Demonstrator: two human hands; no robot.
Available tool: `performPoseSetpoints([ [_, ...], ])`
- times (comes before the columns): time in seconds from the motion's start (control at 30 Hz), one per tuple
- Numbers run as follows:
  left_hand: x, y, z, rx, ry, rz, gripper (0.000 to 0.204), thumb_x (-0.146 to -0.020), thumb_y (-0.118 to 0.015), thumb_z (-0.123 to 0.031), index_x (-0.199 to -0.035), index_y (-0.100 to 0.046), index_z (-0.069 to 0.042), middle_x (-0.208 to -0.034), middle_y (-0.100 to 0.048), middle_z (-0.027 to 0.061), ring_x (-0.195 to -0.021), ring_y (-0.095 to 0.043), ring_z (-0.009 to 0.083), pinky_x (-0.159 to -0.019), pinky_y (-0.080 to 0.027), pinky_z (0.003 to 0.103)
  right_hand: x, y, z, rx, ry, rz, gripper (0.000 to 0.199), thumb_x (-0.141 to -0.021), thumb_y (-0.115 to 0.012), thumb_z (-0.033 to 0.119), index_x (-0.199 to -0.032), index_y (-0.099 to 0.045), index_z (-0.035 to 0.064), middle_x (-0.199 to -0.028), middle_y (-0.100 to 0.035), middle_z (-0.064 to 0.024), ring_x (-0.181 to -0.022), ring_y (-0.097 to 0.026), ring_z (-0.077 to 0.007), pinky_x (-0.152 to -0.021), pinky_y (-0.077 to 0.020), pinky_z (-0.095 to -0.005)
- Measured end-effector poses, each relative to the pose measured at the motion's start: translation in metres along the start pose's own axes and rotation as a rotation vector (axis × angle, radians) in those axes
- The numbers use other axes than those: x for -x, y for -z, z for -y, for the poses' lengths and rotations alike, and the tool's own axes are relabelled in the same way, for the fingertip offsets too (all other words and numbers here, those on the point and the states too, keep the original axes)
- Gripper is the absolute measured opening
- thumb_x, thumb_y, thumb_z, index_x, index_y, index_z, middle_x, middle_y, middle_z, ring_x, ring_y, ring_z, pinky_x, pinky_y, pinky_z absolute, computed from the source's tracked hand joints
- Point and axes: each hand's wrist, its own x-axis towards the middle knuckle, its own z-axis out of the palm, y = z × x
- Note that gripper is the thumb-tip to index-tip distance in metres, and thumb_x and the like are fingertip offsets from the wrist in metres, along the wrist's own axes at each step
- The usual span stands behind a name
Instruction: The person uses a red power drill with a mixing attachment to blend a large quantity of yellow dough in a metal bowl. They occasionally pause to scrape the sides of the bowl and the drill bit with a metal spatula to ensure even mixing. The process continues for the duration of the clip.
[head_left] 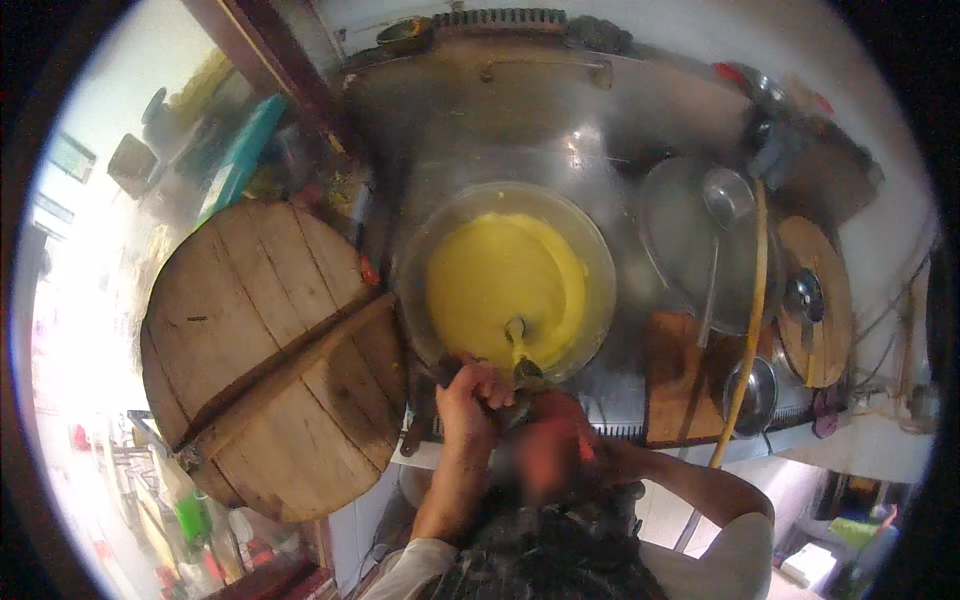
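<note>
A large round basin (602,300) holds thick, smooth yellow batter (490,270). A stirring tool (520,345) dips into it near the front rim, its shaft coated in yellow and its upper part dark. My left hand (475,392) is closed at the basin's front edge, fingers curled against the tool's dark upper part. My right forearm reaches in from the right toward the same tool. There my right hand (568,425) is a reddish blur beside a red and dark mass, and its fingers cannot be made out. Dark hair covers the lower middle of the view.
A big round wooden lid (270,330) with a crossbar stands left of the basin. On the metal counter (450,140) to the right are a large pan (670,235), a ladle (712,250), a long wooden pole (752,330), a small metal bowl (755,395) and another wooden lid (825,350).
</note>
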Motion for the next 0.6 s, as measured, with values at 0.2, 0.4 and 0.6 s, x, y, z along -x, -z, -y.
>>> performPoseSetpoints([
  [0.2,-0.018,0.002,-0.033,0.005,-0.123,-0.104,0.013,-0.073,-0.051,-0.004,-0.075,-0.041,-0.013,-0.056,-0.032,0.0008,-0.044,-0.034,0.0146,-0.043,-0.032,0.031,-0.044,0.014,0.039,0.095,0.037,-0.058,0.055,-0.071,-0.067,0.008,-0.121,-0.045,0.0018,-0.1,-0.061,-0.0078,-0.094,-0.054,-0.0145,-0.085,-0.0437,-0.032],
  [0.4,-0.06,-0.006,-0.044,-0.035,-0.192,-0.123,0.015,-0.074,-0.051,-0.003,-0.076,-0.041,-0.014,-0.056,-0.034,0.0013,-0.044,-0.035,0.0158,-0.043,-0.033,0.032,-0.111,0.04,0.009,0.243,0.295,-0.263,0.052,-0.07,-0.064,0.011,-0.12,-0.048,0.0043,-0.1,-0.061,-0.0103,-0.092,-0.053,-0.0155,-0.082,-0.0437,-0.0334],
  [0.6,-0.114,-0.001,-0.041,-0.06,-0.202,0.058,0.01,-0.073,-0.049,-0.004,-0.075,-0.042,-0.011,-0.056,-0.033,0.0011,-0.044,-0.034,0.0158,-0.045,-0.033,0.032,-0.13,0.071,0.02,0.24,0.135,-0.27,0.058,-0.063,-0.067,0.011,-0.118,-0.049,0.0032,-0.107,-0.058,-0.0144,-0.097,-0.053,-0.0204,-0.085,-0.0419,-0.0344],
])
